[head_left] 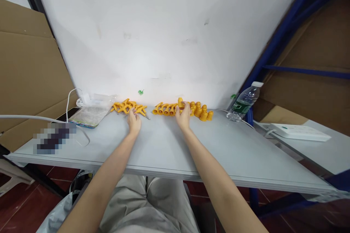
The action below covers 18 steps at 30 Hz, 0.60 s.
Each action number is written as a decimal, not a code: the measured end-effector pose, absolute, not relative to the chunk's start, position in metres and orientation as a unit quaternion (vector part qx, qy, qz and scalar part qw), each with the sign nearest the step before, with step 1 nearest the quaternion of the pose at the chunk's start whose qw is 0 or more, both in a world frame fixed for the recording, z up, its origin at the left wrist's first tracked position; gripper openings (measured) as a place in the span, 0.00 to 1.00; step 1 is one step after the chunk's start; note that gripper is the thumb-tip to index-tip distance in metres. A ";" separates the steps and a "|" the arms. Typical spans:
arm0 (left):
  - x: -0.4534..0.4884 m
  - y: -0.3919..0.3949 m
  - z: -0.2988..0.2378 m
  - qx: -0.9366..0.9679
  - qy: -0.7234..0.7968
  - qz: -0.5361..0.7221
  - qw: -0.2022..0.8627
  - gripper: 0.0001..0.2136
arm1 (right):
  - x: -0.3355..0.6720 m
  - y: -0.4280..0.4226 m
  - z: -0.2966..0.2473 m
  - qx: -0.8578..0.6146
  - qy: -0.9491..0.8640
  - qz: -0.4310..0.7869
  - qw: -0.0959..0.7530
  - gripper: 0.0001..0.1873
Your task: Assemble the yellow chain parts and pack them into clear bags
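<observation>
My left hand (134, 121) is at a pile of yellow branched plastic pieces (125, 105) on the left of the table, its fingertips closed on one of them. Metal screw-like ends or chains stick out from the pile's edges. My right hand (183, 115) pinches a yellow cup-shaped cap (180, 102) and lifts it a little above the others. Just left of this hand lies a row of yellow pieces with round open ends (161, 111). On its right stand several more yellow caps (202, 113), partly behind the fingers.
A white board (169, 36) rises behind the grey table (164, 145). At left lie a clear plastic bag (94, 114), a white cable (67, 105) and a blurred dark object (54, 139). A water bottle (243, 103) leans at right, near a white power strip (299, 131).
</observation>
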<state>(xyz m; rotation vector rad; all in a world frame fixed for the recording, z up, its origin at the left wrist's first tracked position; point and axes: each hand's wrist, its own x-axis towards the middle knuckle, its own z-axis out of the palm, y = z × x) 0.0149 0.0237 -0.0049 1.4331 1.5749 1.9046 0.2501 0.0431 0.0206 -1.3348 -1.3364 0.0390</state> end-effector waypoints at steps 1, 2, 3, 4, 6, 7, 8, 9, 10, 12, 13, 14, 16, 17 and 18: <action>0.014 0.024 -0.005 0.502 0.550 0.652 0.141 0.15 | 0.242 0.044 0.024 -0.561 -0.560 0.052 0.607 0.23; 0.013 0.024 -0.005 0.508 0.555 0.644 0.140 0.15 | 0.234 0.046 0.026 -0.554 -0.537 0.095 0.628 0.26; 0.012 0.024 -0.005 0.515 0.561 0.634 0.136 0.16 | 0.227 0.048 0.027 -0.551 -0.507 0.142 0.647 0.27; 0.011 0.025 -0.005 0.522 0.568 0.624 0.130 0.16 | 0.220 0.050 0.027 -0.549 -0.473 0.186 0.663 0.27; 0.010 0.028 -0.004 0.539 0.582 0.599 0.109 0.16 | 0.209 0.053 0.020 -0.547 -0.418 0.253 0.680 0.25; 0.011 0.031 -0.003 0.554 0.590 0.580 0.097 0.16 | 0.206 0.053 0.015 -0.549 -0.402 0.274 0.680 0.23; 0.011 0.034 -0.002 0.574 0.598 0.553 0.086 0.16 | 0.203 0.053 0.010 -0.553 -0.396 0.287 0.675 0.22; 0.011 0.037 0.000 0.595 0.609 0.518 0.077 0.15 | 0.201 0.052 0.005 -0.556 -0.397 0.294 0.669 0.21; 0.011 0.041 0.002 0.617 0.621 0.478 0.070 0.15 | 0.200 0.050 0.000 -0.555 -0.407 0.295 0.663 0.20; 0.011 0.048 0.006 0.655 0.644 0.390 0.059 0.15 | 0.200 0.045 -0.006 -0.542 -0.441 0.289 0.655 0.19; 0.010 0.051 0.008 0.672 0.651 0.349 0.054 0.15 | 0.200 0.042 -0.007 -0.532 -0.459 0.285 0.652 0.19; 0.008 0.054 0.010 0.687 0.654 0.313 0.049 0.15 | 0.200 0.040 -0.006 -0.523 -0.476 0.281 0.649 0.19; 0.006 0.060 0.014 0.712 0.652 0.259 0.033 0.16 | 0.199 0.036 -0.004 -0.509 -0.498 0.278 0.644 0.20; 0.005 0.062 0.015 0.722 0.650 0.238 0.023 0.16 | 0.198 0.035 -0.003 -0.504 -0.505 0.279 0.643 0.20; 0.004 0.064 0.017 0.729 0.648 0.221 0.013 0.17 | 0.197 0.034 -0.002 -0.499 -0.510 0.280 0.642 0.21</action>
